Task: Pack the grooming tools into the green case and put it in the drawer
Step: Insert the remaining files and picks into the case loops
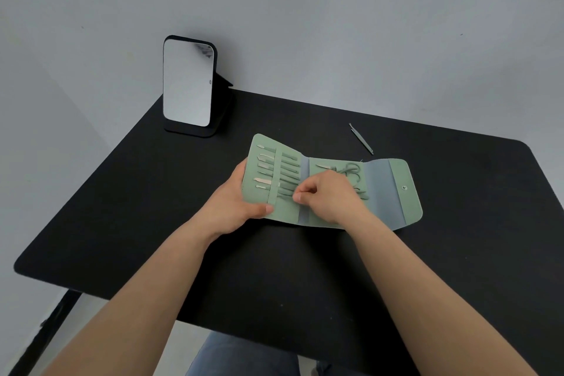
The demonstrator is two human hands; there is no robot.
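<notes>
1. Green case (393,192): middle panel largely covered by the right hand (328,197); left edge covered by the left hand (236,201).
2. Scissors (351,169): lower part hidden behind the right hand.
3. Tool pinched at the right fingertips: too small to tell its type.
4. Forearms: cut off by the bottom edge.
5. Table (274,268): right corner runs past the frame edge.
6. Mirror (187,82): reflection blurred, unreadable.

The green case (393,192) is laid open and flat on the table, its snap flap spread to the right. Slim metal tools (276,172) are held in a row under an elastic band on the left panel, and scissors (351,170) are tucked into the middle panel. One loose tool (361,139) is left beyond the case, well apart from it.
</notes>
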